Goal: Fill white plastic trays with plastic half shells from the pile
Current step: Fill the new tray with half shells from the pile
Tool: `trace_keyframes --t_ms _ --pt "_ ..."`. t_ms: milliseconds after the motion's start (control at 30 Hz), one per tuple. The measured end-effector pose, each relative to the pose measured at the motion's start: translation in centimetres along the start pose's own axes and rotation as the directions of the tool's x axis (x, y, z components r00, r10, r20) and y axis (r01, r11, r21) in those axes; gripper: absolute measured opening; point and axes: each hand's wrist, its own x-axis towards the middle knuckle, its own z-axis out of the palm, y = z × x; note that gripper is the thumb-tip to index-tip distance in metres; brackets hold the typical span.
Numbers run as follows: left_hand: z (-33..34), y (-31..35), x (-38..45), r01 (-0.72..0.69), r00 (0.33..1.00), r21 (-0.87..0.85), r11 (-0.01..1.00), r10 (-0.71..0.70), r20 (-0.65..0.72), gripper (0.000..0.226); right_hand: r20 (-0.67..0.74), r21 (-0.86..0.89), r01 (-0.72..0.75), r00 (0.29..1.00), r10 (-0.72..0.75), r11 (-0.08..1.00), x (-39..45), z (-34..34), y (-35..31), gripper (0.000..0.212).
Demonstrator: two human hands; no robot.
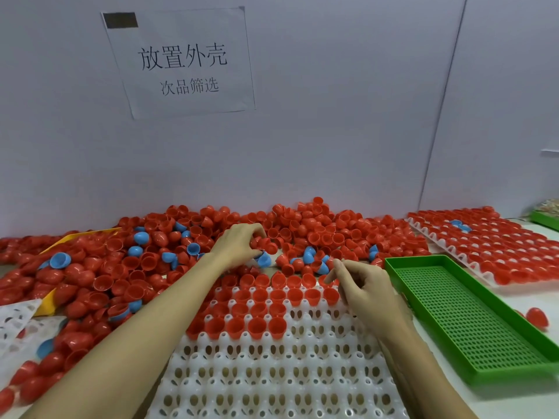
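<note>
A big pile of red half shells (302,228) with a few blue ones (141,238) lies along the back wall. In front of me sits a white plastic tray (272,373); its far rows hold red shells (260,297) and the near cups are bare. My left hand (239,246) reaches into the pile, fingers curled round red shells, with a blue shell (263,260) just under it. My right hand (363,285) hovers over the tray's far right corner. Its thumb and forefinger pinch a red shell (326,279) there.
A green perforated tray (469,313) lies right of the white tray. Behind it sits a second white tray (484,246) filled with red shells. One loose red shell (537,317) lies at the far right. A yellow bin (75,237) is half buried at left, near another white tray (15,322).
</note>
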Motion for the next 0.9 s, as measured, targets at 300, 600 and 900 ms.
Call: trace_keyframes --t_ms 300,600,900 --pt "-1.3 -1.8 -3.2 -0.001 0.951 -0.164 0.986 -0.05 -0.305 0.027 -0.015 0.027 -0.016 1.0 0.017 0.999 -0.1 -0.1 -0.1 0.041" --pt "-2.3 3.5 -10.0 -0.239 0.859 -0.394 0.887 0.004 -0.512 0.032 0.029 0.163 -0.053 0.998 0.049 0.985 0.0 0.0 -1.0 0.033" --pt "-1.8 8.9 -14.7 -0.349 0.901 -0.46 0.816 0.158 -0.404 0.024 0.389 0.324 -0.146 0.921 0.009 0.935 -1.4 1.6 -4.0 0.033"
